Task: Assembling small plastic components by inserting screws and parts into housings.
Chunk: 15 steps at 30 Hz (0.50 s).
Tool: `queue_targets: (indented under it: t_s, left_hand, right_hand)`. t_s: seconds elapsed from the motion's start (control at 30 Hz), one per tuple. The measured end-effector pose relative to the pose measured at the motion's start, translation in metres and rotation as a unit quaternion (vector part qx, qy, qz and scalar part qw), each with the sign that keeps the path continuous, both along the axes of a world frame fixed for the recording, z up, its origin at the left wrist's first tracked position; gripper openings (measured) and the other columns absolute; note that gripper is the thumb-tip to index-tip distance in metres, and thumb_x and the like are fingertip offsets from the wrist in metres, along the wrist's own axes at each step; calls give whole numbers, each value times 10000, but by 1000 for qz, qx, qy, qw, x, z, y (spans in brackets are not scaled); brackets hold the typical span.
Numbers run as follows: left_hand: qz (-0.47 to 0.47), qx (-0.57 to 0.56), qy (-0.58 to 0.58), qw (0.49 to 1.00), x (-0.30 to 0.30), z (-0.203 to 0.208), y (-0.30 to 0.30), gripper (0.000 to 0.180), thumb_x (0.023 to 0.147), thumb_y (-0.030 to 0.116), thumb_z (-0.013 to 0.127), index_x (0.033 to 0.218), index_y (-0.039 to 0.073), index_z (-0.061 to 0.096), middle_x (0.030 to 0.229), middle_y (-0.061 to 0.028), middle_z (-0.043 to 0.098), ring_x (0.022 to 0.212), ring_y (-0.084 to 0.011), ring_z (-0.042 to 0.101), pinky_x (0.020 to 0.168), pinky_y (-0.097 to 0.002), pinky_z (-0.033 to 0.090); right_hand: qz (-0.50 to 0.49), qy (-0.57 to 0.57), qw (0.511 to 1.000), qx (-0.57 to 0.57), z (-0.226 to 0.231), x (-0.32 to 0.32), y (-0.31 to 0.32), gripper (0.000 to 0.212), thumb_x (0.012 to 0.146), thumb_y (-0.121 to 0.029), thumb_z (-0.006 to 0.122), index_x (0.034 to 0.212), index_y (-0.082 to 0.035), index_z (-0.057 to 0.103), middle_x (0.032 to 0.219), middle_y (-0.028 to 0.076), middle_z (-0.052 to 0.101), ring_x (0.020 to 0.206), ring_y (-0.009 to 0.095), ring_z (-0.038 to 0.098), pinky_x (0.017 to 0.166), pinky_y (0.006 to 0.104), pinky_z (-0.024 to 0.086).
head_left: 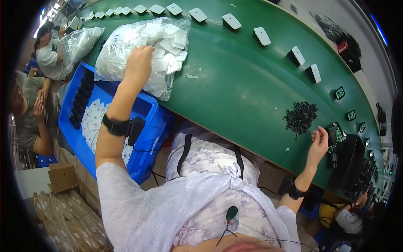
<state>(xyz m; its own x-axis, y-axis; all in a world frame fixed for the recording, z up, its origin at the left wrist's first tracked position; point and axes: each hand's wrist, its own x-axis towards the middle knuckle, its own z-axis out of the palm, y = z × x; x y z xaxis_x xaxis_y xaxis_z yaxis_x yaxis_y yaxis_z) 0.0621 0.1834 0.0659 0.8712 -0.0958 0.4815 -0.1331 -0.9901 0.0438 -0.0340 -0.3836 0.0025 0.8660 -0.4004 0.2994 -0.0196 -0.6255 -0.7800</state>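
Note:
My left hand [139, 64] reaches over a clear plastic bag [115, 54] filled with white plastic covers [171, 63]. Its fingers are bent and pressed together at the covers; whatever they grip is hidden from view. At the right, my right hand [320, 145] hovers over the green table with loosely curled fingers apart and nothing visible in them. Close beside it are green circuit boards [337, 136] at the edge of a black box [348, 161]. A heap of small black parts [301, 116] lies just beyond that hand.
A blue bin [90, 161] at the left holds white pieces and a row of black parts. White-topped units [262, 37] and small boards [339, 93] line the far side of the green table [226, 88]. Co-workers [50, 54] sit at the left; cardboard [63, 178] stands below them.

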Motion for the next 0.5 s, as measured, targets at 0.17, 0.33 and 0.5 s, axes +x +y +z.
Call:
queue_targets:
  t_s: [0.17,0.33,0.5]
  left_hand:
    - [86,91,120,985,37,-12,-18,181,830,184,644,905,23,611,959,-133,662,953,-317,602,787,-403,509]
    - [74,108,-7,991,35,-46,-16,233,791,96,589,1003,0,581,881,-130,647,864,-312,601,725,-400,516]
    - [38,44,-56,997,4,-55,-47,352,778,35,532,1122,-31,560,841,-125,626,847,-290,581,721,-394,491]
  right_hand:
    - [43,-45,993,100,25,4,32,174,949,-64,557,1094,30,566,945,102,659,808,128,627,725,234,506]
    - [109,-107,977,150,43,17,72,136,937,6,538,1069,37,550,993,158,665,856,166,649,765,254,523]
    - [171,-87,971,143,53,25,97,105,939,12,528,1041,36,536,1008,173,663,872,184,653,786,266,532]
